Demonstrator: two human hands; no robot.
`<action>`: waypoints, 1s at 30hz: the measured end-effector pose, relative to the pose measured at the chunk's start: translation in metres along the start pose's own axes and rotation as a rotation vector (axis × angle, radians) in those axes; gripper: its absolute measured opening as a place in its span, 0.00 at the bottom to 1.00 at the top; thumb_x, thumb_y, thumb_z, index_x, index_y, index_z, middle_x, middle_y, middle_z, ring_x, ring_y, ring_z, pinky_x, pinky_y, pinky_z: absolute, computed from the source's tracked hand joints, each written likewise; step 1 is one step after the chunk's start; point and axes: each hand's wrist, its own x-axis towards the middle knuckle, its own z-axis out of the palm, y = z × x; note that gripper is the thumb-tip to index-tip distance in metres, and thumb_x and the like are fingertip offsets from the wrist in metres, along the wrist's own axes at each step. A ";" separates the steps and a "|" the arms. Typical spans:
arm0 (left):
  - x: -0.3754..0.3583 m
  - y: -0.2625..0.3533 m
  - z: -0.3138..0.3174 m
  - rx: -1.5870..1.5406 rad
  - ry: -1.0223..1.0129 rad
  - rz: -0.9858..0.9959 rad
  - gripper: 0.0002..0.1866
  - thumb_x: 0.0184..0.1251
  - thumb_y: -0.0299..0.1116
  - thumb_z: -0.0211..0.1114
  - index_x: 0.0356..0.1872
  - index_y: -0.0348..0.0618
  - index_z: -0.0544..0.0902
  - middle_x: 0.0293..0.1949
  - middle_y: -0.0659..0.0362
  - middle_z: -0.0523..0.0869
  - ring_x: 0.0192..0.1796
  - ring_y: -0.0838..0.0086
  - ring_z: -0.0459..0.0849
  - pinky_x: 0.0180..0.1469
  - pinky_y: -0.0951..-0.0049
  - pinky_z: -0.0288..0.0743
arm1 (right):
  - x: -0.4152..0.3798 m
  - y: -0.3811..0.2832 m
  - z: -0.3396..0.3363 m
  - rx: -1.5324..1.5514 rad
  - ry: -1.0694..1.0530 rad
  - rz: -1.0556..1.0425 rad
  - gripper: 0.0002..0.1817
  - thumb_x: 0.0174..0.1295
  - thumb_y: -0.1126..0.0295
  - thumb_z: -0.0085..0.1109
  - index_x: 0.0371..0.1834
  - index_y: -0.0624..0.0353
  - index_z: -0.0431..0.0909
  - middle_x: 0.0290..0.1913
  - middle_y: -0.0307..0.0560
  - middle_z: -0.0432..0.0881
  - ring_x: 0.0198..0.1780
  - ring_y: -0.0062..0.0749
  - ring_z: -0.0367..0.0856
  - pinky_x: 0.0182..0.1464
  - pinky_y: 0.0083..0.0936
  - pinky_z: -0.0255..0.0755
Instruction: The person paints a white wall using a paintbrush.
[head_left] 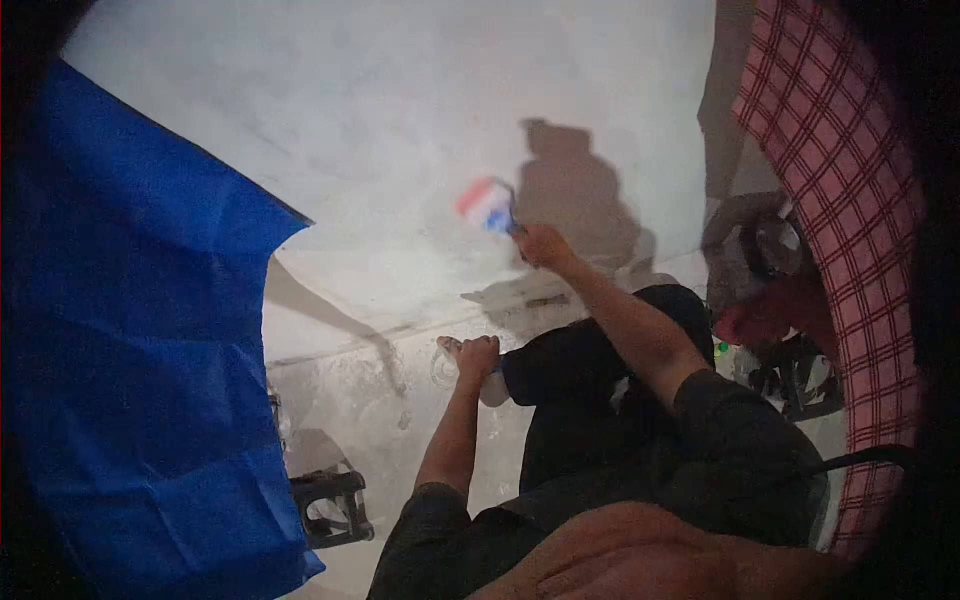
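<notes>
My right hand [543, 247] is closed around the dark handle of a small paint roller [484, 204] with red, white and blue colouring, blurred by motion. The roller overlaps the pale wall [380, 130] in this view, and a large shadow falls beside it. Lower down, my left hand [474, 355] is closed, its fingers curled near a pale round shape [443, 370] by the floor. What those fingers grip I cannot tell.
Blue sheeting [150, 330] hangs at the left, with a dark stool-like frame [332, 507] beside its lower edge. Red checked cloth [830, 200] hangs at the right. Dark objects [800, 375] stand behind it, and my dark-clad bent knee [560, 365] is in front of the wall's foot.
</notes>
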 end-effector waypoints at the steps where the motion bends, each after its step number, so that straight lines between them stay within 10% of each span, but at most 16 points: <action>1: -0.002 0.000 0.008 0.003 -0.010 -0.007 0.09 0.63 0.37 0.57 0.36 0.45 0.82 0.37 0.53 0.86 0.43 0.55 0.86 0.47 0.48 0.78 | 0.014 -0.013 -0.014 -0.051 0.074 -0.130 0.17 0.67 0.59 0.53 0.32 0.65 0.76 0.22 0.53 0.77 0.25 0.42 0.81 0.29 0.40 0.75; 3: -0.001 -0.004 0.035 -0.075 -0.031 -0.008 0.14 0.67 0.40 0.51 0.32 0.49 0.84 0.40 0.56 0.87 0.47 0.54 0.85 0.57 0.29 0.62 | 0.051 -0.053 -0.064 0.060 0.189 -0.154 0.14 0.68 0.62 0.52 0.38 0.64 0.75 0.27 0.56 0.78 0.31 0.45 0.82 0.31 0.40 0.75; 6: -0.005 0.005 0.004 -0.108 -0.111 -0.071 0.15 0.67 0.41 0.50 0.34 0.48 0.85 0.40 0.53 0.87 0.48 0.51 0.84 0.60 0.30 0.58 | 0.084 -0.083 -0.102 0.154 0.656 -0.276 0.11 0.71 0.65 0.48 0.40 0.63 0.74 0.29 0.58 0.79 0.31 0.50 0.81 0.31 0.41 0.74; 9: 0.012 -0.018 0.053 -0.038 -0.083 -0.056 0.08 0.62 0.37 0.58 0.36 0.47 0.82 0.38 0.53 0.86 0.45 0.53 0.86 0.47 0.44 0.76 | 0.113 -0.068 -0.112 0.203 0.576 0.054 0.13 0.72 0.61 0.47 0.41 0.62 0.73 0.28 0.58 0.80 0.30 0.52 0.81 0.31 0.44 0.73; 11: 0.015 -0.023 0.049 -0.053 -0.089 -0.010 0.09 0.61 0.37 0.58 0.36 0.47 0.82 0.37 0.51 0.87 0.45 0.53 0.86 0.46 0.46 0.77 | 0.107 -0.022 -0.075 -0.029 0.705 -0.188 0.17 0.72 0.55 0.46 0.46 0.59 0.72 0.32 0.62 0.80 0.36 0.56 0.82 0.37 0.51 0.74; 13: 0.018 -0.025 0.045 -0.072 -0.099 0.032 0.09 0.60 0.37 0.59 0.35 0.46 0.83 0.37 0.50 0.87 0.45 0.53 0.86 0.45 0.49 0.78 | 0.078 -0.012 -0.057 0.089 0.279 0.367 0.21 0.72 0.51 0.43 0.51 0.58 0.71 0.37 0.66 0.81 0.43 0.60 0.82 0.46 0.56 0.73; 17: 0.026 -0.022 0.041 -0.082 -0.088 -0.046 0.15 0.60 0.41 0.55 0.36 0.42 0.85 0.42 0.45 0.85 0.51 0.52 0.81 0.54 0.45 0.70 | -0.002 0.026 -0.017 0.119 -0.082 0.690 0.25 0.67 0.60 0.44 0.62 0.64 0.67 0.53 0.64 0.80 0.57 0.53 0.79 0.58 0.49 0.70; 19: 0.027 -0.015 0.038 -0.242 -0.243 -0.382 0.25 0.63 0.47 0.48 0.43 0.37 0.86 0.55 0.41 0.81 0.64 0.49 0.72 0.67 0.41 0.57 | -0.019 0.036 0.007 0.153 -0.128 0.733 0.25 0.66 0.61 0.44 0.62 0.65 0.68 0.51 0.63 0.81 0.53 0.52 0.81 0.56 0.49 0.72; 23: 0.033 -0.016 0.036 -0.087 -0.397 -0.040 0.26 0.65 0.47 0.47 0.38 0.32 0.85 0.46 0.38 0.84 0.53 0.42 0.80 0.61 0.48 0.68 | -0.023 0.037 0.007 0.361 -0.337 0.814 0.22 0.69 0.60 0.44 0.55 0.69 0.71 0.41 0.61 0.84 0.40 0.50 0.86 0.42 0.45 0.79; 29: 0.032 0.020 -0.036 -0.296 -0.415 -0.200 0.27 0.68 0.49 0.47 0.36 0.33 0.85 0.45 0.37 0.84 0.51 0.44 0.82 0.55 0.48 0.73 | -0.033 0.032 -0.001 0.546 -0.225 0.737 0.20 0.69 0.58 0.48 0.46 0.67 0.75 0.31 0.52 0.82 0.26 0.38 0.84 0.33 0.37 0.80; 30: 0.049 -0.018 0.052 -0.148 -0.359 0.011 0.26 0.66 0.49 0.50 0.38 0.35 0.85 0.46 0.39 0.84 0.52 0.45 0.82 0.56 0.50 0.72 | -0.032 0.028 -0.006 0.544 -0.208 0.725 0.20 0.69 0.58 0.48 0.46 0.67 0.75 0.31 0.52 0.82 0.26 0.38 0.84 0.33 0.37 0.80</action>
